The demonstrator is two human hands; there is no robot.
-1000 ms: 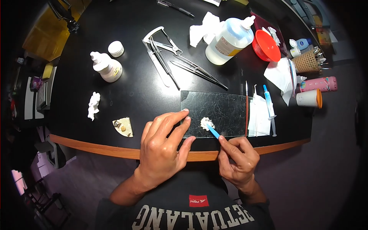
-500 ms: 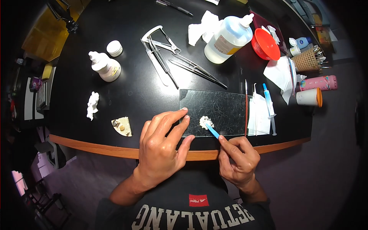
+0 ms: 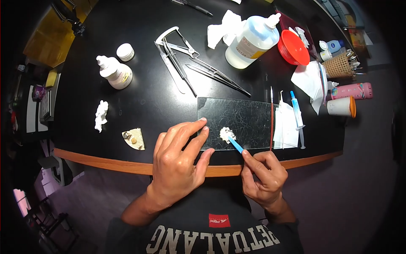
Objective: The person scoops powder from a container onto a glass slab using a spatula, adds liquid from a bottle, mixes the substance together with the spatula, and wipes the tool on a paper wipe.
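A dark glass slab (image 3: pixel 253 114), covered in fine scratches, lies near the front edge of the table. On it sits a small white pasty heap (image 3: pixel 226 134). My right hand (image 3: pixel 265 175) grips a blue spatula (image 3: pixel 236 144), its tip pressed into the heap. At the slab's left edge rests my left hand (image 3: pixel 179 156), fingers apart, with the fingertips on or beside the glass and nothing held. A brown-handled brush (image 3: pixel 271 118) lies across the slab's right end. Beside it are white paper sheets (image 3: pixel 286 129) and a blue-and-clear syringe (image 3: pixel 297 116).
Behind the slab lie tweezers (image 3: pixel 218 77) and a metal caliper (image 3: pixel 175 51). A large clear bottle (image 3: pixel 249 44) and a red bowl (image 3: pixel 292 48) stand farther back. Leftward are a white dropper bottle (image 3: pixel 115 73), a lidded jar (image 3: pixel 125 52), crumpled tissue (image 3: pixel 101 116) and a beige mesh piece (image 3: pixel 134 139).
The white heap looks slightly reshaped under the spatula tip. Both hands stay in nearly the same place.
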